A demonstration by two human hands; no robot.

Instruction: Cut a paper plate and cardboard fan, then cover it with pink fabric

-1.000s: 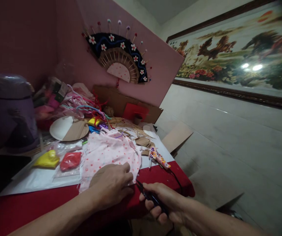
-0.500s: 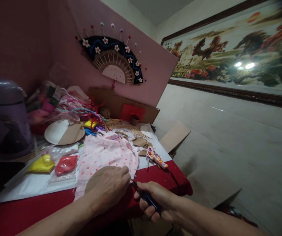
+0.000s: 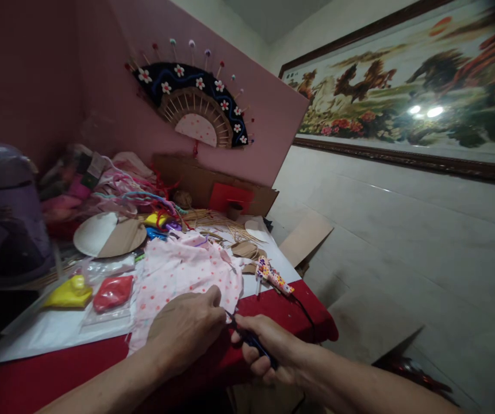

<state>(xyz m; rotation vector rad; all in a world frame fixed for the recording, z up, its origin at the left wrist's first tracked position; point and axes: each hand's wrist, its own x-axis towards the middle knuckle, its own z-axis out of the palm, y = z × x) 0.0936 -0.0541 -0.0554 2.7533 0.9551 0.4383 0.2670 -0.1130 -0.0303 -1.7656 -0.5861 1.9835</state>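
My left hand [image 3: 184, 329] presses down on a brown cardboard piece [image 3: 167, 307] and pinches the near edge of a pink dotted cloth [image 3: 184, 273] lying on the table. My right hand [image 3: 268, 348] is closed round dark scissors [image 3: 247, 338], whose tips reach the cloth edge right beside my left fingers. Both hands sit at the front edge of the red-covered table [image 3: 49, 374].
A flower-patterned glue gun [image 3: 274, 276] with a black cord lies right of the cloth. Bags of yellow [image 3: 69, 292] and red [image 3: 112, 292] material, a white paper plate [image 3: 96, 233], thin sticks [image 3: 219, 221], coloured cords and a purple pot [image 3: 3, 207] crowd the table. A decorated fan [image 3: 195, 103] hangs on the pink board.
My right hand has moved the scissors left until the tips meet the cloth edge at my left fingers. The view has shifted slightly.
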